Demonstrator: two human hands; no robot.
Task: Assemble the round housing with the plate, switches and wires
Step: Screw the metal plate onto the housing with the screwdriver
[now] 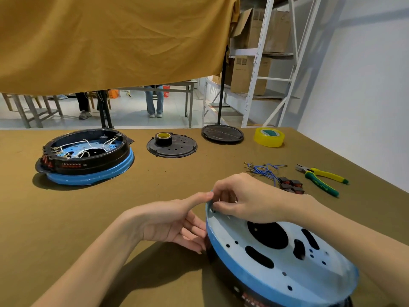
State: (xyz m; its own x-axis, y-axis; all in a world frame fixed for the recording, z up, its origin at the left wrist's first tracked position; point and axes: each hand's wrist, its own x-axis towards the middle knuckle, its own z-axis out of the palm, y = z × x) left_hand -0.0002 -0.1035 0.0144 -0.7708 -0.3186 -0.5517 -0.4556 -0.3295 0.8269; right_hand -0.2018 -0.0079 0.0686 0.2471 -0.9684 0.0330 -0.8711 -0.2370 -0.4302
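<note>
The right hand [241, 197] is curled over the far-left rim of the round housing [281, 258], its fingertips pinched together just inside the blue wall beside a small dark hole; something tiny may be held there, perhaps a screw or a wire end, but what it is cannot be told. The left hand [174, 220] is laid against the outside of the housing, fingers mostly straight and pressed to the black lower band, the thumb raised to touch the rim close to the right fingertips. The housing itself is tilted on the olive table [110, 207], near the lower right of the view, its pale plate [239, 231] with large dark cut-outs turned upward.

The step in hand is judged to be the seating of a small part at that rim hole. It would be done best with the housing kept braced by the left palm so that it is not rocked, and with the part lined up squarely before any force is applied.

Further out, the blue wires [263, 169] and the switches [291, 185] are lying well apart from the hands, with the pliers [321, 176] beside them. A second, wired housing [86, 156], a black cover disc [172, 145] and a yellow tape roll [269, 136] are set along the far edge
</note>
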